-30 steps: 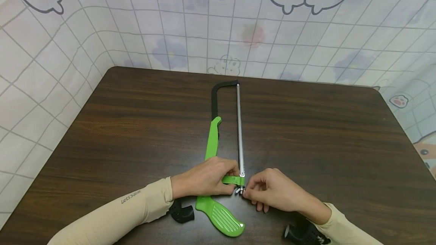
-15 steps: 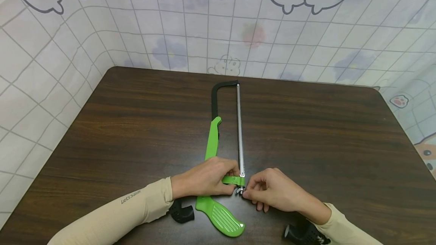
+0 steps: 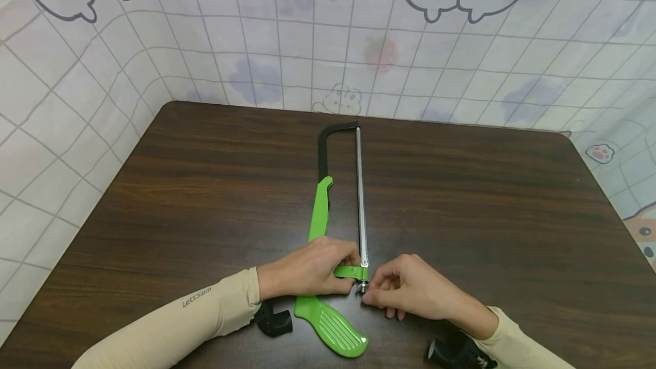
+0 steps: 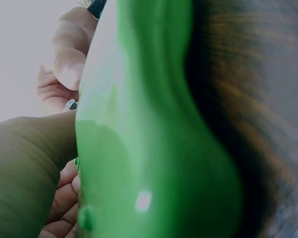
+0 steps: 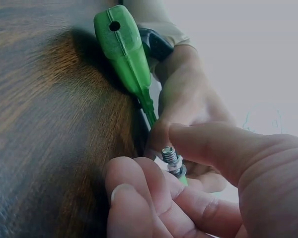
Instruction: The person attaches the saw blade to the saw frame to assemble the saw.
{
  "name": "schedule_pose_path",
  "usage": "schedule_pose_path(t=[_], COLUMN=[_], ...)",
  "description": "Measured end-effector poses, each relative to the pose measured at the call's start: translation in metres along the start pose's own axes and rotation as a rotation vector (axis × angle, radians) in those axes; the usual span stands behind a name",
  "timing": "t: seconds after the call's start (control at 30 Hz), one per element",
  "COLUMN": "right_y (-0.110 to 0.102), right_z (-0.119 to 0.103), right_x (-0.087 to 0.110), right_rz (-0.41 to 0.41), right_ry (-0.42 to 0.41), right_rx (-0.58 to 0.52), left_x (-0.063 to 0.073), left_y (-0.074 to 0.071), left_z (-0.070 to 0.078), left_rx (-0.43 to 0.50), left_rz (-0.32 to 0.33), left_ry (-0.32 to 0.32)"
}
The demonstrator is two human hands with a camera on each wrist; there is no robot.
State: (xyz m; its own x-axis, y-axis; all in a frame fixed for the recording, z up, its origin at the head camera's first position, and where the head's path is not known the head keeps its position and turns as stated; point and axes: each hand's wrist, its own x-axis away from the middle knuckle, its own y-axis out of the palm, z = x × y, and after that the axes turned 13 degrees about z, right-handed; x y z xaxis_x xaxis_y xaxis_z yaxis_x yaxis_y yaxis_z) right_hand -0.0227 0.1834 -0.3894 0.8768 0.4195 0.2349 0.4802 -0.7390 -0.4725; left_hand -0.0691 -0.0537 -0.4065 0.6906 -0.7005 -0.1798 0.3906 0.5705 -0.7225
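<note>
A hacksaw (image 3: 320,209) with a green handle and black front frame lies on the dark wooden table, its narrow silver blade (image 3: 361,204) to the right. My left hand (image 3: 315,266) grips the green frame just above the handle, fingers reaching the blade's near green holder (image 3: 353,271). At that holder's end, my right hand (image 3: 410,286) has thumb and forefinger on a small metal wing nut (image 3: 363,287). The right wrist view shows a threaded bolt end (image 5: 169,152) between thumb and fingers. In the left wrist view the green handle (image 4: 149,124) hides most of the hands.
Black wrist camera mounts (image 3: 274,322) hang under both sleeves, close to the table. The brown table (image 3: 487,198) spreads around the saw. A white gridded curtain (image 3: 287,33) stands behind its far edge.
The wing nut has turned a little, and my right thumb and fingertips have shifted slightly at it. My left hand and the saw stay in place.
</note>
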Motion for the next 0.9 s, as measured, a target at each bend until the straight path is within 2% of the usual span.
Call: schedule_pose_path(t=[0.4, 0.9], right_y=[0.0042, 0.0068], right_z=[-0.0029, -0.0052], right_x=[0.001, 0.0013], right_rz=[0.038, 0.064], right_ry=[0.048, 0.056], right_rx=[0.047, 0.062], left_x=[-0.0002, 0.0001], left_y=[0.0007, 0.0006], left_z=[0.0001, -0.0009], left_rx=[0.007, 0.006], left_rz=[0.004, 0.004], left_ry=[-0.004, 0.009])
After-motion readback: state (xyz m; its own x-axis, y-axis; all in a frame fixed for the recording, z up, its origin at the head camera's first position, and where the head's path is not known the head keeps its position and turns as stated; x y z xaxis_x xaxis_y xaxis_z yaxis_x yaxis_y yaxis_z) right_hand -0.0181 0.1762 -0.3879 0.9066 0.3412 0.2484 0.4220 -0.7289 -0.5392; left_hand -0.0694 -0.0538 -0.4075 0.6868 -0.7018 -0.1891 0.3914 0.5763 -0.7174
